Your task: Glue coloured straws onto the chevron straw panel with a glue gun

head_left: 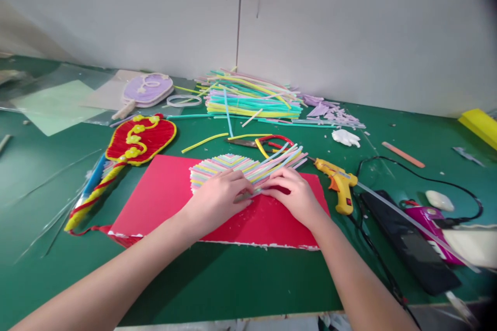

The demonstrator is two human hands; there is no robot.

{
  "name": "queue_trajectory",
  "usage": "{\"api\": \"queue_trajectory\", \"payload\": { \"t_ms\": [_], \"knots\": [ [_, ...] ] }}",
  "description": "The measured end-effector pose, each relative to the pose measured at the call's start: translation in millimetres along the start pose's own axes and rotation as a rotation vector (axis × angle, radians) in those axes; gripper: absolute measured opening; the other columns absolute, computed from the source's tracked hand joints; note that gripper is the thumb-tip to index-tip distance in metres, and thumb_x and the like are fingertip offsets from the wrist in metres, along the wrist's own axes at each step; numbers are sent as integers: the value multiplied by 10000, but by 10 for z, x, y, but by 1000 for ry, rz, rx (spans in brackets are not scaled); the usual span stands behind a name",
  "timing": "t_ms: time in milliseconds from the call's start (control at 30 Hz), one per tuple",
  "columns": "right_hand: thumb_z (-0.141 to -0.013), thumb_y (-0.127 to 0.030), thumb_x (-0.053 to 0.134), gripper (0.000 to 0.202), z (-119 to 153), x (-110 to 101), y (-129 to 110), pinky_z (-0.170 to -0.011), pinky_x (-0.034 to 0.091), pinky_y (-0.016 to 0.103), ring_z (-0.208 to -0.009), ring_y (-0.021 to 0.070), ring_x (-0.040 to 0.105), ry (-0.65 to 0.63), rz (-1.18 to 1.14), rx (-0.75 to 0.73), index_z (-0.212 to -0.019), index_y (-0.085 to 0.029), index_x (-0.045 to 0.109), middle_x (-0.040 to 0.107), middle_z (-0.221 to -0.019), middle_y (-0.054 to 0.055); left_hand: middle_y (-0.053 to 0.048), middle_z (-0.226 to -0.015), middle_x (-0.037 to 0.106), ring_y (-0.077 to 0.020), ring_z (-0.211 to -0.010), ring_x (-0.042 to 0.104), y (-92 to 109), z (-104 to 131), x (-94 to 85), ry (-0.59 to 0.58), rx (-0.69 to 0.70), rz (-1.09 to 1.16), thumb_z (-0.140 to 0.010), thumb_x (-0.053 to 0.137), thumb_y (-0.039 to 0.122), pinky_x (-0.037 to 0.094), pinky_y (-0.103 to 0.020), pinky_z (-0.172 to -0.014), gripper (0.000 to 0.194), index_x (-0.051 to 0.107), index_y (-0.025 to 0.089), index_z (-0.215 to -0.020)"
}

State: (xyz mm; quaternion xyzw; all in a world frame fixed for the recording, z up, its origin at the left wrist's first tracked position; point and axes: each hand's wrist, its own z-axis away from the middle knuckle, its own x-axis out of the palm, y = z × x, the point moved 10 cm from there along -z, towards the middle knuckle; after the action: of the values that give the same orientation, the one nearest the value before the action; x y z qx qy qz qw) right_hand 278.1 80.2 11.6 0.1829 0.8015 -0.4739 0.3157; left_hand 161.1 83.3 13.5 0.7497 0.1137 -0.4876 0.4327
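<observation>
On a red board [163,196] lies a rounded panel of pastel pipe cleaners [221,163], set side by side in a chevron pattern. Their loose ends fan out to the upper right. My left hand [221,196] rests over the panel's lower part, fingers closed at its lower right edge. From the other side, my right hand [293,194] pinches the pipe cleaners near the base of the loose ends. The fingertips of both hands nearly meet, and they partly hide the spot they grip. Red-handled pliers [272,143] lie just behind the panel.
A yellow glue gun [337,181] with its cord lies right of the board, near a black phone [411,243]. Behind is a pile of pipe cleaners [252,101]. At left are a red and yellow fan [140,139] and a purple fan [147,90].
</observation>
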Motion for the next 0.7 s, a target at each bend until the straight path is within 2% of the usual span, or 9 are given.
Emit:
{"api": "queue_trajectory", "payload": {
  "t_ms": [267, 533, 700],
  "knots": [
    [-859, -260, 624, 78, -27, -61, -24, -811, 501, 342, -891, 186, 579, 42, -10, 9, -866, -264, 701, 625, -856, 23, -28, -798, 623, -160, -746, 582, -7, 31, -57, 58, 14, 54, -833, 580, 181, 472, -262, -634, 68, 638, 195, -865],
    [-900, -291, 550, 129, 58, -429, 41, -755, 507, 330, -793, 181, 613, 373, 156, 7, -853, -231, 655, 649, -808, 40, -34, -795, 616, -146, -733, 596, -12, 82, -291, 225, 19, 83, -924, 452, 229, 468, -256, -645, 185, 616, 178, -856],
    [-923, -308, 499, 161, 237, -767, 84, -691, 481, 301, -718, 168, 571, 602, 338, 74, -877, -204, 614, 611, -794, 53, -38, -791, 615, -165, -755, 595, 29, 108, -296, 258, 62, -28, -920, 447, 199, 471, -284, -675, 178, 608, 179, -847]
  ]
}}
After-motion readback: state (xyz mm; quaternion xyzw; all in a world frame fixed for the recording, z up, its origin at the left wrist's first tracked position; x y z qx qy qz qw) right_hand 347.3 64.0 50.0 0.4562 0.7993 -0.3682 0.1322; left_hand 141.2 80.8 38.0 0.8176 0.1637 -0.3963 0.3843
